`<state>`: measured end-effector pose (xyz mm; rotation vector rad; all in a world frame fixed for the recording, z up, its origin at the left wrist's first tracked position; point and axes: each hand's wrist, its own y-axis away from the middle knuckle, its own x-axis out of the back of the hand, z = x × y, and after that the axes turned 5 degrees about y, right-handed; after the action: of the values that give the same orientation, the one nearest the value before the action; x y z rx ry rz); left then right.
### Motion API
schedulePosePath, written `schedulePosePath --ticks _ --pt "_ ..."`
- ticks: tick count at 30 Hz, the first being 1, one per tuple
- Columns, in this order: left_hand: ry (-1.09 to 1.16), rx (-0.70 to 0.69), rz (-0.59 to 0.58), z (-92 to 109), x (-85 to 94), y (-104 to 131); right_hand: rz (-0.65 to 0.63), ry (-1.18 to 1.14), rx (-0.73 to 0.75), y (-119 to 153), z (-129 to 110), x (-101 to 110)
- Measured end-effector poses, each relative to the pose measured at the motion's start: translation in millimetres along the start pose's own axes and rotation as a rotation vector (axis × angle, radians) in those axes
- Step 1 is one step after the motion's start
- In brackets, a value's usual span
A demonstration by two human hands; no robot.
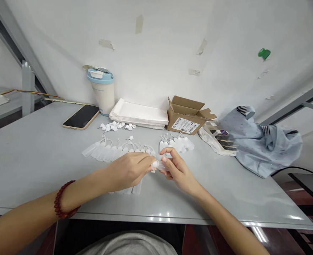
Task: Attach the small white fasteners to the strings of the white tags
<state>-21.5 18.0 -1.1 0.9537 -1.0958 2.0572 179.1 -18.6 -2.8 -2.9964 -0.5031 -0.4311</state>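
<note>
As both hands pinch it: sm clear plastic vial point(158, 165).

Left hand point(129, 169) and right hand point(178, 170) meeting fingertip to fingertip, fingers pinched; forearms angled inward

Both forearms bare, no sleeves. Left wrist: bracelet point(62, 201) of round dark red beads. Grey garment point(129, 244) visible at bottom edge, over lap.
</note>
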Motion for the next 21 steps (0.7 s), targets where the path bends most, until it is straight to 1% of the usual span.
schedulePosePath --ticks 2,4,6,8,10,11,12,14,16,18,20,21 --pt "0.109 0.078 -0.008 2.6 3.0 -1.8 0.017 0.007 0.034 0.3 -0.4 -0.5" --pt "0.231 0.176 -0.032 4.8 7.4 -4.1 0.078 0.16 0.164 1.1 1.3 -1.8" --pt "0.345 0.261 -0.066 6.0 11.4 -6.1 0.174 0.394 0.37 1.6 4.4 -3.0" --pt "0.464 0.337 -0.098 6.8 14.2 -7.2 0.272 0.634 0.634 0.8 7.4 -3.0" --pt "0.576 0.385 -0.125 7.9 15.9 -7.8 0.341 0.815 0.879 -0.9 9.1 -1.9" --pt "0.619 0.397 -0.135 8.6 16.5 -8.0 0.355 0.873 0.959 -1.9 9.6 -1.1" --pt "0.654 0.407 -0.143 9.4 17.0 -8.2 0.357 0.909 1.004 -2.8 10.0 -0.3" --pt "0.709 0.423 -0.144 10.9 17.9 -8.8 0.363 0.932 1.023 -4.0 10.8 0.7" --pt "0.746 0.445 -0.14 12.2 18.8 -9.6 0.368 0.923 1.005 -3.8 11.7 0.4" --pt "0.748 0.458 -0.14 13.2 19.1 -10.2 0.38 0.867 0.966 -1.9 11.1 -1.1" --pt "0.689 0.452 -0.126 14.1 17.7 -9.9 0.37 0.751 0.828 1.4 7.7 -2.5" --pt "0.637 0.429 -0.111 14.3 16.1 -9.3 0.345 0.67 0.703 3.2 4.9 -2.7"
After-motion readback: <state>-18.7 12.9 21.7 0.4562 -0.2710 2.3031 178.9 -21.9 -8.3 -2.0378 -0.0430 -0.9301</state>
